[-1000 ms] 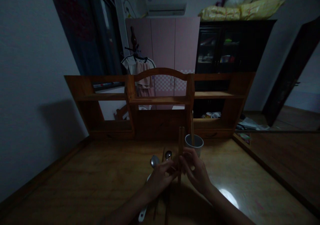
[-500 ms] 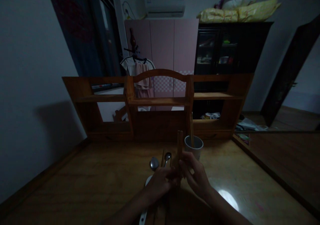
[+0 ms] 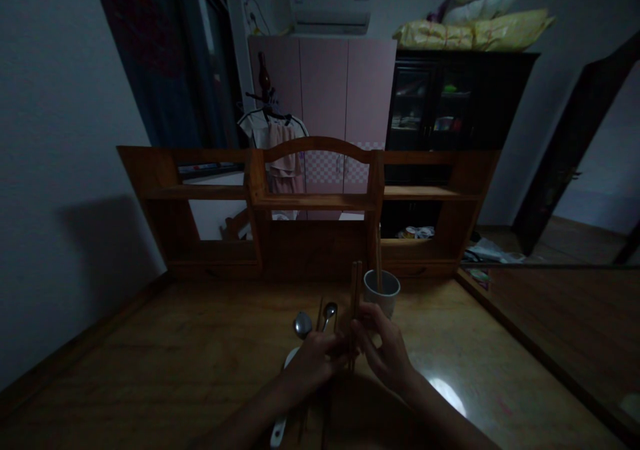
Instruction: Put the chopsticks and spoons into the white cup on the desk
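In the head view, the right hand [image 3: 387, 347] has its thumb and fingers pinched together on a pair of wooden chopsticks [image 3: 356, 283], which stand nearly upright above the wooden desk [image 3: 220, 327], just left of a pale cup [image 3: 385, 302]. The left hand [image 3: 317, 358] has its fingers curled in against their lower part; whether it clasps them or only steadies them I cannot tell (the light is very dim there). In the cup, other chopsticks [image 3: 379, 257] lean up past the rim. Beyond the left hand lie a larger metal spoon [image 3: 302, 325], a smaller metal spoon [image 3: 330, 310] and a thin stick [image 3: 320, 311]; a white utensil [image 3: 279, 431] passes under the left forearm.

The likeliest trouble is slipping: slim, smooth sticks could slide past each other if the pinch loosened or the two hands pulled unevenly. The cup, so near the right knuckles, might be knocked by a careless outward swing.
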The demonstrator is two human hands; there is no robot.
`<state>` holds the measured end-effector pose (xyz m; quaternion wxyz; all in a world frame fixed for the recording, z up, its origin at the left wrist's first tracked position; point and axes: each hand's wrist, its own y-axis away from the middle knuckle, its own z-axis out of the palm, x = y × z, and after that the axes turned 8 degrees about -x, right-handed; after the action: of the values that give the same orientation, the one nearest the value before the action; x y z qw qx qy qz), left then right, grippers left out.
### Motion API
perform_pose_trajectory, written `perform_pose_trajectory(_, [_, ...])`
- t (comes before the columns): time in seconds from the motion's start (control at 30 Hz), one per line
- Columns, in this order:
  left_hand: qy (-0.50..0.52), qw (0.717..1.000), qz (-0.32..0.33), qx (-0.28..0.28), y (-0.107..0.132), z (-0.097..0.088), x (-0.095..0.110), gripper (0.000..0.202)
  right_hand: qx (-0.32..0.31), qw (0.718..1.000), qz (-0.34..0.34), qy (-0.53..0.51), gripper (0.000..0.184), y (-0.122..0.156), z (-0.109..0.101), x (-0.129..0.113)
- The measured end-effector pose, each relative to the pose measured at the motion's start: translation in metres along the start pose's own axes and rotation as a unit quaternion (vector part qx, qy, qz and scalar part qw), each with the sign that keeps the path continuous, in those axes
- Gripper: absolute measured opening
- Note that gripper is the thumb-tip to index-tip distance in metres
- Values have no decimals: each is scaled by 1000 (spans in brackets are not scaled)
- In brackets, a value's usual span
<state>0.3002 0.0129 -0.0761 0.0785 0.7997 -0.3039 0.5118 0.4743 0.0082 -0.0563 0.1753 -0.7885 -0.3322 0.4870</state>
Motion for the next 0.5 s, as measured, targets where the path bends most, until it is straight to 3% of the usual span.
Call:
perform_pose_trajectory(0.3, [-2, 999, 4, -37, 1, -2, 2, 23, 5, 995, -33, 90, 12, 5, 3, 8])
perform_pose_trajectory(0.5, [18, 998, 57, -24, 0, 0, -3, 21, -3, 996, -50, 80, 6, 4, 4, 9])
